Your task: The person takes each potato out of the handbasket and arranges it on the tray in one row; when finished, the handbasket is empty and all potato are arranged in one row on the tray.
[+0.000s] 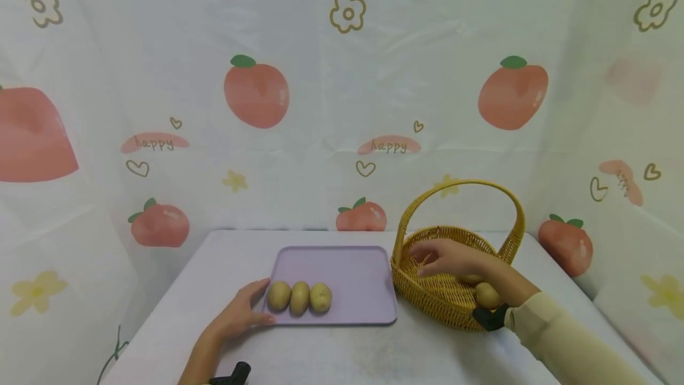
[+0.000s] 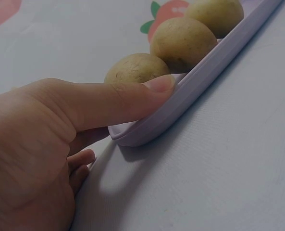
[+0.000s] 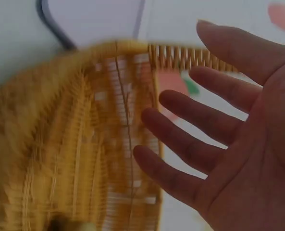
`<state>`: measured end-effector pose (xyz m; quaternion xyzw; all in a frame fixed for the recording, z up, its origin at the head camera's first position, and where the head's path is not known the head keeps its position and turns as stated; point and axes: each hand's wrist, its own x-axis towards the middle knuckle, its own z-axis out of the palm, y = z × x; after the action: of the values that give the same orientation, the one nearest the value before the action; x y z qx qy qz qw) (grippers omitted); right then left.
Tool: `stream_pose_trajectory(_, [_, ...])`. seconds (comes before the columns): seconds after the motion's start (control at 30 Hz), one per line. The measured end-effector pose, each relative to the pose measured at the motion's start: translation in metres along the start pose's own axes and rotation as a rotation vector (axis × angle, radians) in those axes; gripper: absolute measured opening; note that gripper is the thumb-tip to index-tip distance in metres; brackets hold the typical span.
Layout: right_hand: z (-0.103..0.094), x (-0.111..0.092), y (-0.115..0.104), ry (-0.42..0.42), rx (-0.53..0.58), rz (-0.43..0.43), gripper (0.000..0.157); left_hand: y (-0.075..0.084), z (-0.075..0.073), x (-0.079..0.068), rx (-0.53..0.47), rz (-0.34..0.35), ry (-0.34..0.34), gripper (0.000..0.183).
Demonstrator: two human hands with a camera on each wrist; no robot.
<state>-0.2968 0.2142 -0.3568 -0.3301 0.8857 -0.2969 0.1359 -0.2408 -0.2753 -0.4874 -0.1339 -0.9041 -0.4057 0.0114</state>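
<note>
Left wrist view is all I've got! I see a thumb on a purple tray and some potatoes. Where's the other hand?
Observer: In the head view, the right hand is over the basket, to the right of the tray.
Operator: Ooh, is there anything in the basket?
Observer: Yes, a potato shows inside, in the near right part.
Operator: Is that hand holding anything?
Observer: No. In the right wrist view its fingers are apart and hold nothing.
</note>
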Motion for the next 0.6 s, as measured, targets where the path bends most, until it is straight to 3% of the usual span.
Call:
stream_pose_trajectory(0.23, [-0.015,-0.008,0.031,0.000,0.015,0.047,0.050,-0.002,0.001,0.000,-0.017,0.007,0.005,0.091])
stream_pose_trajectory(0.6, [-0.021,-0.018,0.069,0.029,0.170,0.180,0.056,-0.001,0.000,-0.001,-0.010,0.022,0.014,0.092])
